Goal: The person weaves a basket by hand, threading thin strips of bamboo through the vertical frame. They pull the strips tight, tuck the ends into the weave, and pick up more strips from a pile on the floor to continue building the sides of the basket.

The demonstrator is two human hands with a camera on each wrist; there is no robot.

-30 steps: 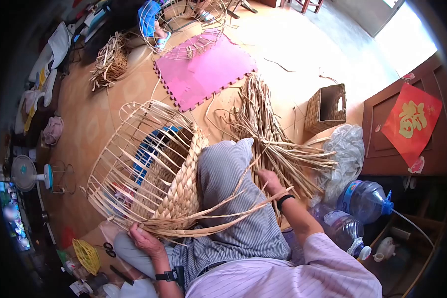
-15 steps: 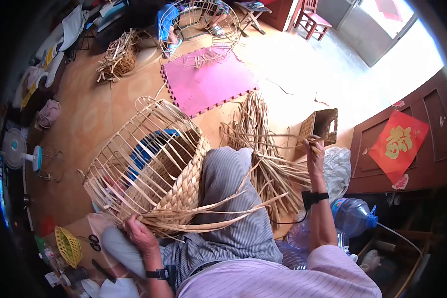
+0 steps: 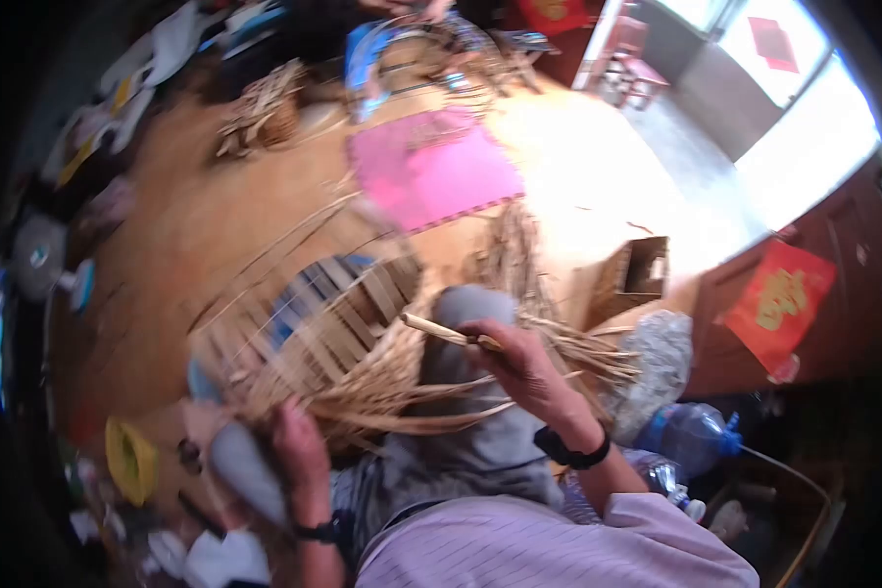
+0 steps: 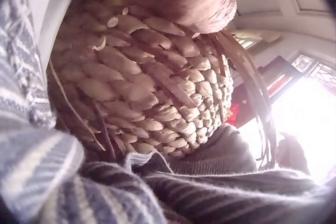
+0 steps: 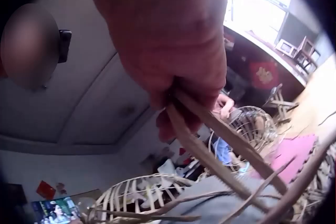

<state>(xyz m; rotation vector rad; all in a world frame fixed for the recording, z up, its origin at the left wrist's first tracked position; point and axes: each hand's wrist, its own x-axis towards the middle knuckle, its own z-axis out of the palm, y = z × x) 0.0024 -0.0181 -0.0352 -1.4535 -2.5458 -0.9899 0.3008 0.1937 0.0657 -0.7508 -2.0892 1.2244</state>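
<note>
A half-woven basket (image 3: 390, 370) leans by the knee, with thick plaited rows at its base and bare stakes spreading left. My left hand (image 3: 300, 447), blurred, holds its near edge, where long loose strips trail right. In the left wrist view, that hand (image 4: 210, 8) lies against the plaited wall (image 4: 126, 85). Above the knee, my right hand (image 3: 531, 380) grips dried plant stalks (image 3: 433, 329), their end pointing at the basket. The right wrist view shows two stalks (image 5: 202, 153) hanging down from between the curled fingers.
A bundle of dried stalks (image 3: 510, 250) lies beyond the knee. Right of it are a square woven box (image 3: 612, 279), a clear plastic bag (image 3: 659, 358) and large water bottles (image 3: 691, 431). A yellow basket (image 3: 127, 463) stands left. Another person sits past the pink mat (image 3: 431, 181).
My right hand has left the stalk bundle, lifted stalks up to the right, then brought them back left over the knee towards the basket. The left hand stays at the basket's edge.
</note>
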